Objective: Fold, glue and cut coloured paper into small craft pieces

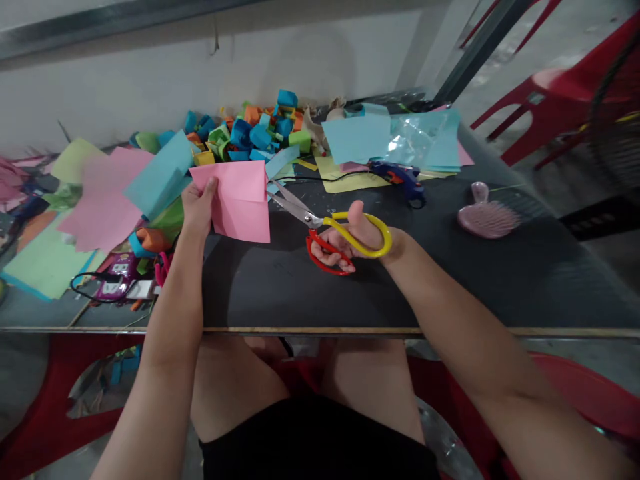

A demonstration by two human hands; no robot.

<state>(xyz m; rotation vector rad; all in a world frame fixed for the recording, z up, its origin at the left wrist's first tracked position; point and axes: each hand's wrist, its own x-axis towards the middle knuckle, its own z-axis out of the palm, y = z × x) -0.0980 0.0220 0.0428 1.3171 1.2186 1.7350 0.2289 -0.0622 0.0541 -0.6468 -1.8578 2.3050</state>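
Observation:
My left hand [197, 205] pinches the left edge of a folded pink paper sheet [240, 200] and holds it just above the dark table [280, 280]. My right hand [350, 237] grips scissors [330, 230] with one yellow and one red handle loop. The steel blades are parted and their tips sit at the right edge of the pink sheet. Thumb goes through the yellow loop, fingers through the red one.
A heap of folded coloured paper pieces [250, 130] lies at the back. Loose pink, green and blue sheets [105, 200] spread to the left, light blue sheets [395, 137] to the right. A blue glue gun [403, 179], a pink hairbrush [487, 215] and a power strip [120, 280] are nearby. Red chairs [565, 93] stand at right.

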